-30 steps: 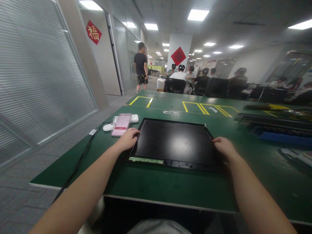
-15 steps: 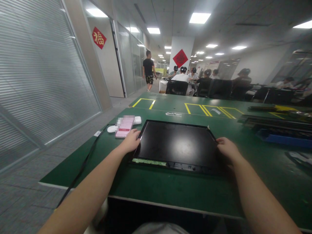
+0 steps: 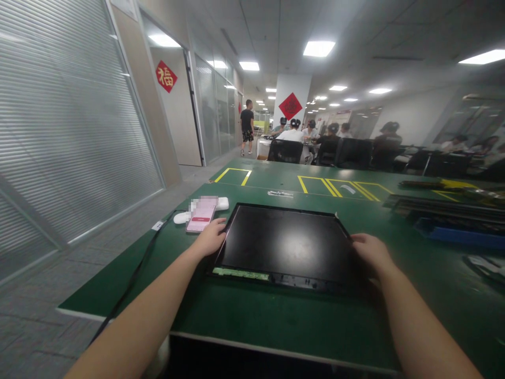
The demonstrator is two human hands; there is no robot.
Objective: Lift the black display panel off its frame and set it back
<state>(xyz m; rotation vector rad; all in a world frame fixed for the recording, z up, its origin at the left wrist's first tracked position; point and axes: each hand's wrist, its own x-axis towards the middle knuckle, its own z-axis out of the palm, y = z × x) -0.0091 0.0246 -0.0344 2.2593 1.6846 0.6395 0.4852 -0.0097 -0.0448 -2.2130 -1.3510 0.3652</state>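
Green bench mat [image 3: 276, 316] in an open office; ceiling lights on, glass partitions along the left.

Left hand [image 3: 210, 238]: palm down on the left edge of the panel [image 3: 284, 245], fingers curled over that edge, thumb side toward the near end. Grips the edge, nothing else in it.

Right hand [image 3: 371, 251]: on the right edge of the panel, fingers bent onto the rim. Whether the fingertips go under the edge cannot be told.

Panel: flat on the mat, centre of the bench, between the two hands. Black, glossy, rectangular; a ceiling light reflects as a pale patch in the middle. Thin black frame all round. Along the near edge a narrow green circuit strip [image 3: 240, 273] on the left half, dark fittings to its right. Small pale tab at the far right corner.

Just left of the left hand: phone [image 3: 201, 217] with a pink screen, lying flat, resting against a white device [image 3: 182, 217]. Black cable [image 3: 136, 273] runs from there off the near left edge of the bench.

Far side of the mat: yellow tape boxes [image 3: 335, 187]. Right: blue tray [image 3: 457, 234] and dark long parts beyond it.

Background: people seated [image 3: 294, 136] round a table, one person [image 3: 246, 125] standing in the corridor, red diamond signs [image 3: 291, 106] on pillar and wall.
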